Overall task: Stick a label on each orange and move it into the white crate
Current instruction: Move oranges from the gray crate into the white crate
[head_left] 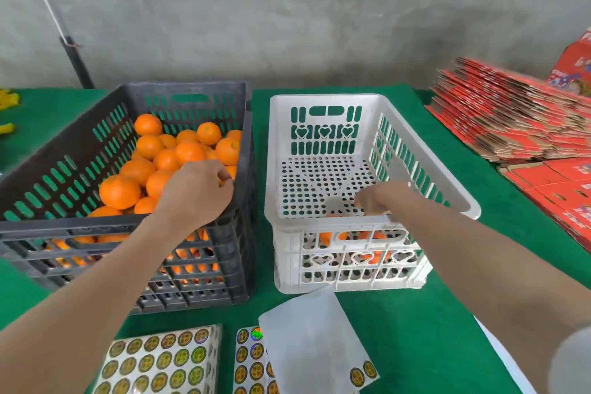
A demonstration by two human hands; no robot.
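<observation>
Nearby, sticker sheets (160, 361) lie on the green cloth (415, 313) before a black crate (134, 265) of glossy oranges (179, 153), where the left hand (198, 192) curls over one, perhaps gripping it, while the blurred right hand (374, 198), grip unclear, dips into the white crate (348, 253).

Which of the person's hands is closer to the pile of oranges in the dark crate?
Left. The left hand is down inside the dark crate, on top of the oranges. The right hand is in the white crate alongside, well away from that pile.
</observation>
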